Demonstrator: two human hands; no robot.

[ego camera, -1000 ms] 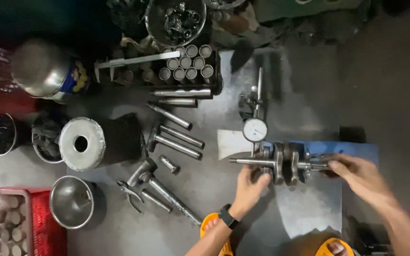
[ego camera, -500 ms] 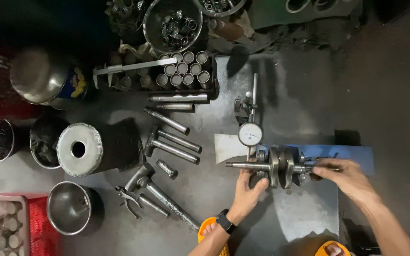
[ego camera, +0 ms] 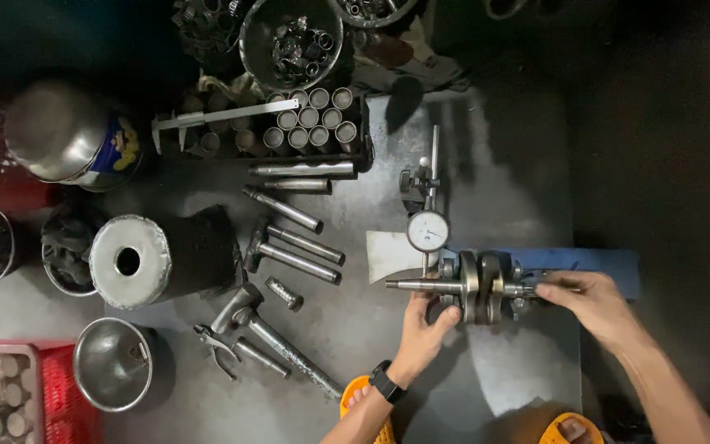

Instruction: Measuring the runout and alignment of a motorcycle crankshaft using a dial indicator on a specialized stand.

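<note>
Your left hand point(ego camera: 423, 322) wraps its fingers around the near side of the crankshaft point(ego camera: 477, 287), thumb up against the left web, while your right hand point(ego camera: 587, 298) pinches the shaft's right-hand end between closed fingertips. The crankshaft lies level between your two hands, its long thin journal sticking out past your left hand, and it sits over a blue pad point(ego camera: 593, 261) that runs out beyond your right hand. Just above your left hand a dial gauge point(ego camera: 427, 231) stands on its stand point(ego camera: 419, 182), its round white face hanging right over the shaft; whether the tip touches the metal I cannot tell. You are working low on a dark, oil-stained metal plate point(ego camera: 495, 164), and the ground past your right hand falls off into near-black shadow. Out to the left of your left hand lie several loose steel pins point(ego camera: 299, 245), a pair of hammers point(ego camera: 273, 333) and a pair of pliers point(ego camera: 214, 347). Further left stands a stubby steel cylinder point(ego camera: 129, 261) with a hole in its face, and a small steel bowl point(ego camera: 112, 363) sits nearer to you. Far beyond your hands, a caliper point(ego camera: 223, 117) rests beside a tray of short sleeves point(ego camera: 310, 119), with a bowl of small parts point(ego camera: 293, 37) behind it.
</note>
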